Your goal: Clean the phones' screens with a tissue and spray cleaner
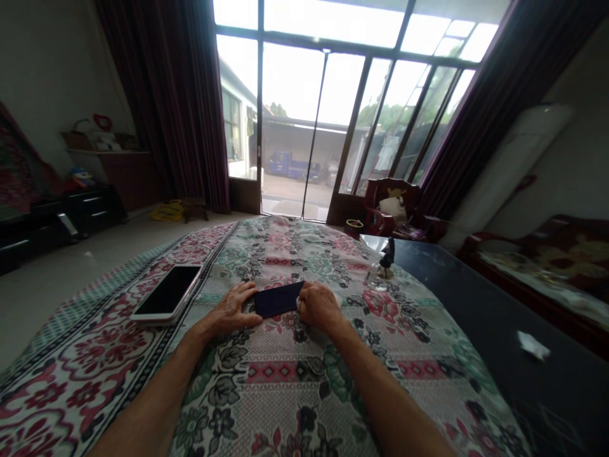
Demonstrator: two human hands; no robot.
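Observation:
A dark blue-black smartphone (278,300) lies flat on the flowered tablecloth (285,393). At its left end my left hand (233,308) spans the short edge, thumb at the near corner and fingers at the far corner. My right hand (318,306) is closed in a bunch over the phone's right end. Bits of a white tissue (339,300) stick out from under that hand; most of it is hidden. To the left of my left hand rests a white-framed device (167,293) with a dark screen, like a tablet in a thick case.
Beyond my right hand stands a small clear glass ornament (379,276) with a dark figure (387,254). A dark glossy table (457,285) adjoins on the right, with a crumpled white tissue (533,346) on it. Wooden chairs and glass doors (295,127) are farther back.

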